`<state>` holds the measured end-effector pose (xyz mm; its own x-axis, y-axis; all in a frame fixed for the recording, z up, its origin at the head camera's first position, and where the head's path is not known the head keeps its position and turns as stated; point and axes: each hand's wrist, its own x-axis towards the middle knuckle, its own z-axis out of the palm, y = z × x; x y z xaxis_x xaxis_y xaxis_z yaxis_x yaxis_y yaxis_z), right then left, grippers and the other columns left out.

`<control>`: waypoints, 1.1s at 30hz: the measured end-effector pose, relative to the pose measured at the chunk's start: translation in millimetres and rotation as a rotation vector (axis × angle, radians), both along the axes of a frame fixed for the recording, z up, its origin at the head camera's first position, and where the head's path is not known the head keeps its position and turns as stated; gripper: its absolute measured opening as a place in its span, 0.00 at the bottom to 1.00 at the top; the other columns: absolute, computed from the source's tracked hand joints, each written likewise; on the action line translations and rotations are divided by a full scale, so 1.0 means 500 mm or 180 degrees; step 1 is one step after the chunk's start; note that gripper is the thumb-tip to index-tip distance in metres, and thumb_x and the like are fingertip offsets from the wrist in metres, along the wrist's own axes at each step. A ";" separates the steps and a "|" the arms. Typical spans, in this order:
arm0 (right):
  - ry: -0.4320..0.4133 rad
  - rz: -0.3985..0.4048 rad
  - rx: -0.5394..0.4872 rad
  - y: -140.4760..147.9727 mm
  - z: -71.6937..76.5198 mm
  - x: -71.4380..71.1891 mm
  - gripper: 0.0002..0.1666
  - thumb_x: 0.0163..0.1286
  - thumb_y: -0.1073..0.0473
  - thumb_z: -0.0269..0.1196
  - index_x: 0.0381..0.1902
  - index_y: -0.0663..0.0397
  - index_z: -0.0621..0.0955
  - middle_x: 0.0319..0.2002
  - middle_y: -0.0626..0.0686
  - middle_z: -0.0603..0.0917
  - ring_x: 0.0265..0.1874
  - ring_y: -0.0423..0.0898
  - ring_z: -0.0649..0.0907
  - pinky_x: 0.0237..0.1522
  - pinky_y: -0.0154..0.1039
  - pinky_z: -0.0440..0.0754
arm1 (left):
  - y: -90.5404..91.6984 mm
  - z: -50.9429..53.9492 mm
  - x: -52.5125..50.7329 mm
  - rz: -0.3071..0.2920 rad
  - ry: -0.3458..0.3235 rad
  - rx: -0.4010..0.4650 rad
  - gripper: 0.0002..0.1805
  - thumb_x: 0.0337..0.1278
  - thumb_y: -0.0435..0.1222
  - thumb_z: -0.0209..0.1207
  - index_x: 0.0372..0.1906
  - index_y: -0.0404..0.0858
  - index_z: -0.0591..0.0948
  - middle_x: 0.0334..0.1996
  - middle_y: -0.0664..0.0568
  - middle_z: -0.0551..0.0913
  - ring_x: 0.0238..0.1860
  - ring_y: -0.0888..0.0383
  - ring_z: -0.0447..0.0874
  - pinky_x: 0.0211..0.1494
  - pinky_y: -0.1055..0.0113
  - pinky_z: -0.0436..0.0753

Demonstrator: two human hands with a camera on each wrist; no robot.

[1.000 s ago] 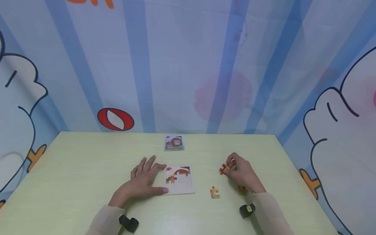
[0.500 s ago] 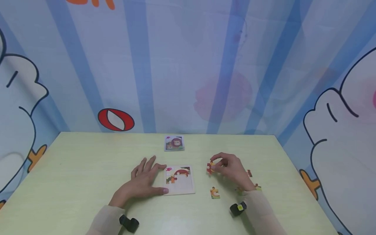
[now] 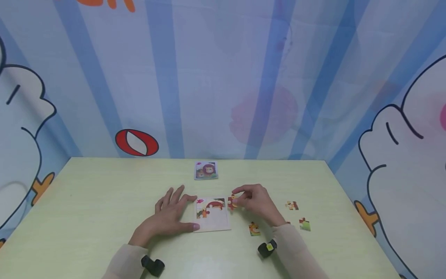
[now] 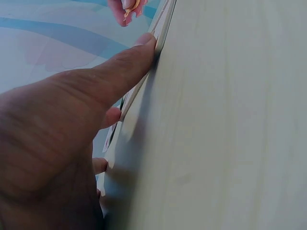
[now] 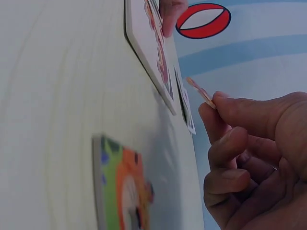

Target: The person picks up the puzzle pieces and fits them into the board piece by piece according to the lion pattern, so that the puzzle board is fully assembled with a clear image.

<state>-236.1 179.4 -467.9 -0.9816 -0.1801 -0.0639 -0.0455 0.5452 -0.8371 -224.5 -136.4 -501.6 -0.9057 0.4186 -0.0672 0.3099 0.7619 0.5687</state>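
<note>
A white puzzle board (image 3: pixel 214 223) lies on the table, its upper part filled with joined pieces showing a red-brown mane. My left hand (image 3: pixel 168 217) rests at the board's left side, fingers spread, with thumb and index finger touching its edge. Between thumb and index finger my right hand (image 3: pixel 256 201) pinches a red and orange puzzle piece (image 3: pixel 231 202), held just off the board's right edge. In the right wrist view that puzzle piece (image 5: pixel 200 92) appears edge-on above the table, its other fingers curled below. Nearest under the right hand lies an orange puzzle piece (image 3: pixel 254 229).
Loose pieces lie to the right: an orange and brown piece (image 3: pixel 292 205), a green piece (image 3: pixel 304 224), and one mostly hidden by the right sleeve. A lion picture card (image 3: pixel 206 170) lies behind the board. A patterned curtain (image 3: pixel 216 77) hangs along the table's far edge.
My right hand has moved left with its puzzle piece, from the loose pieces to the board's right edge, uncovering pieces behind it. The left hand has stayed in place.
</note>
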 end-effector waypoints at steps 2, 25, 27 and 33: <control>0.0004 0.0037 -0.0007 -0.013 -0.001 0.000 0.13 0.70 0.58 0.75 0.51 0.52 0.92 0.30 0.50 0.91 0.27 0.46 0.82 0.31 0.38 0.79 | -0.001 -0.007 -0.002 0.0020 0.0035 0.0021 0.50 0.52 0.64 0.74 0.78 0.51 0.71 0.89 0.37 0.45 0.88 0.27 0.33 0.79 0.19 0.42; -0.0218 0.0351 0.0079 -0.102 -0.021 -0.001 0.09 0.70 0.54 0.74 0.47 0.44 0.94 0.20 0.45 0.83 0.17 0.40 0.73 0.22 0.34 0.70 | -0.003 -0.001 0.002 -0.0010 0.0102 0.0103 0.50 0.51 0.71 0.70 0.75 0.52 0.73 0.88 0.34 0.48 0.86 0.23 0.36 0.76 0.16 0.42; -0.0226 0.0367 0.0074 -0.105 -0.023 -0.001 0.08 0.70 0.55 0.74 0.46 0.43 0.94 0.20 0.46 0.85 0.15 0.40 0.73 0.21 0.33 0.70 | -0.003 -0.001 0.003 -0.0021 0.0103 0.0127 0.50 0.51 0.71 0.70 0.75 0.51 0.73 0.88 0.34 0.48 0.86 0.23 0.36 0.76 0.16 0.42; -0.0186 0.0392 0.0119 -0.111 -0.026 -0.003 0.08 0.69 0.56 0.75 0.45 0.43 0.94 0.26 0.47 0.89 0.15 0.40 0.74 0.20 0.33 0.70 | -0.001 -0.006 -0.001 -0.0011 0.0057 0.0053 0.51 0.52 0.69 0.71 0.77 0.52 0.72 0.89 0.37 0.46 0.87 0.27 0.33 0.79 0.19 0.41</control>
<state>-237.8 123.8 -480.8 -0.9465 -0.2956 -0.1293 -0.0658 0.5694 -0.8195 -225.1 -136.9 -504.6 -0.9052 0.4226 -0.0439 0.3229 0.7514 0.5755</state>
